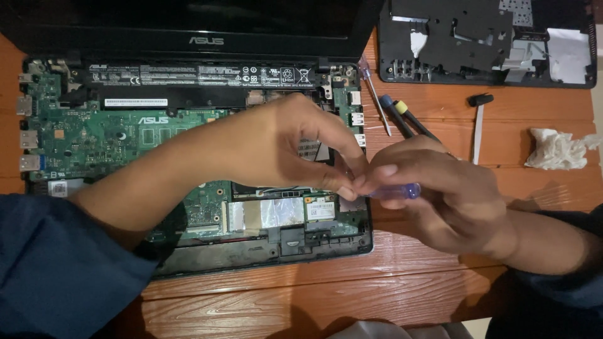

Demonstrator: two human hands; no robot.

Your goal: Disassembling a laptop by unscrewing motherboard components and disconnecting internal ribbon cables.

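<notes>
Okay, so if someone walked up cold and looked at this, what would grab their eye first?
Most likely the opened laptop at left, its green circuit board bared on the wooden table. Over its right edge the left hand and right hand meet, fingers pinching at a small screwdriver with a clear purple handle. Beyond them lie more screwdrivers, the removed black cover at top right, and a crumpled tissue.

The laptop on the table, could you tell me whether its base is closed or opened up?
Opened up: the laptop shows its bare green circuit board.
</notes>
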